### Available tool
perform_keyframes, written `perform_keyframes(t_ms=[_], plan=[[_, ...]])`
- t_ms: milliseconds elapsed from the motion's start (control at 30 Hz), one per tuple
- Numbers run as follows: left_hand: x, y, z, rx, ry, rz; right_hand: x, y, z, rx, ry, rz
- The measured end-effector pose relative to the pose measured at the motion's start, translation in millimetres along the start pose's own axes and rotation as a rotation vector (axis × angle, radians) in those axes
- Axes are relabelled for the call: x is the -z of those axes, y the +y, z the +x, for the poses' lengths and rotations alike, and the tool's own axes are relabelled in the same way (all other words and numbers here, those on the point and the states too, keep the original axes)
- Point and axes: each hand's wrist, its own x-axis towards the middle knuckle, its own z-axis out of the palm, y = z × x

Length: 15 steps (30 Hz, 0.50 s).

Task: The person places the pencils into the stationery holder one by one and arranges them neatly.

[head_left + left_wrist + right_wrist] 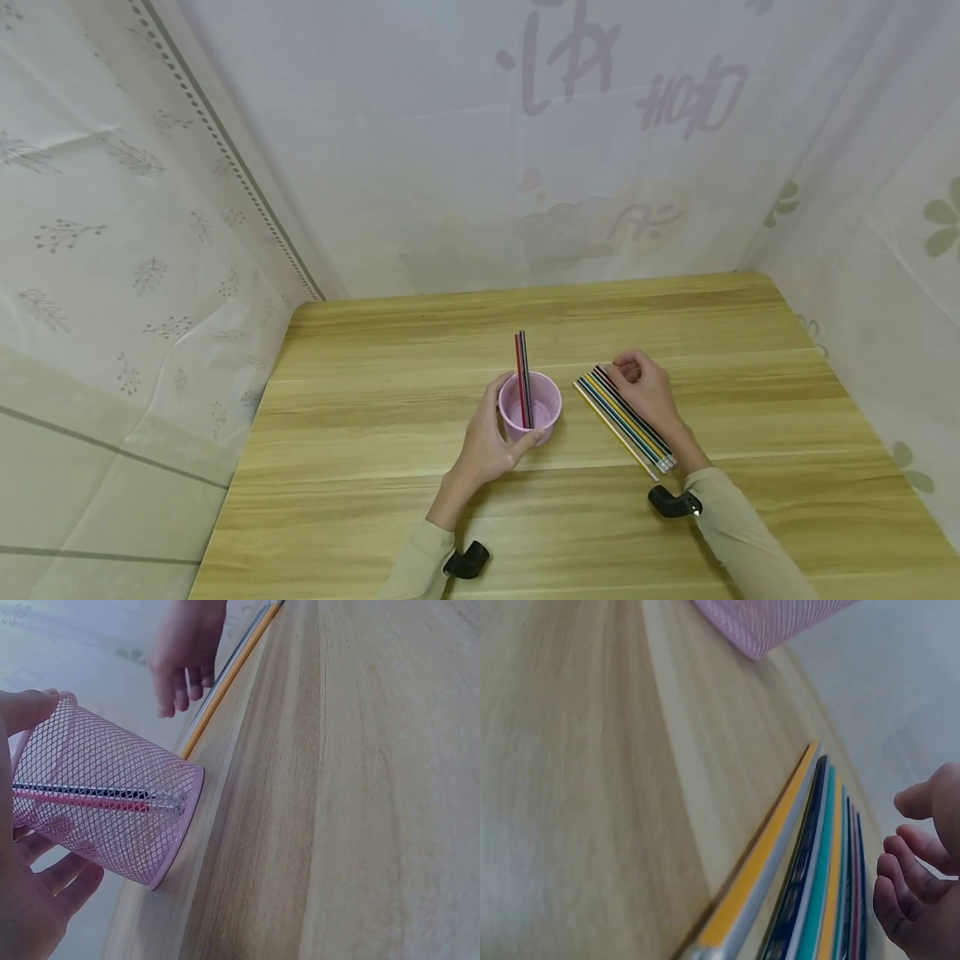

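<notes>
My left hand (pixel 483 443) holds a pink mesh pen cup (pixel 112 757) around its side, thumb and fingers on opposite sides. The cup stands upright on the table. Inside lean a red pencil (pixel 112 803) and a dark pencil (pixel 90 792), their lower ends showing through the mesh in the left wrist view. To the right of the cup lies a row of several pencils (pixel 627 422), yellow, green, dark and reddish, side by side. My right hand (pixel 648 392) hovers at the far right end of that row, fingers loosely bent. In the right wrist view nothing shows between its fingers.
A wood-grain table (pixel 360 442) carries everything. Printed curtains (pixel 420 150) rise behind it and at both sides. Each sleeve bears a black wrist camera, the left one (pixel 467 561) and the right one (pixel 673 502).
</notes>
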Motion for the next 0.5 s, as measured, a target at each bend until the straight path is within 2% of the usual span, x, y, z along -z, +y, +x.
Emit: perform_keyframes(t_ms=[133,500], plan=[[0.4,1.4,-0.4,-0.006,0.005,-0.003,2.2,5.6,-1.7,-0.022,-0.025,-0.043],[2.0,3.3,-1.1,-0.005,0.001,-0.003,5.4,15.9,-3.1,0.002,-0.049,-0.142]])
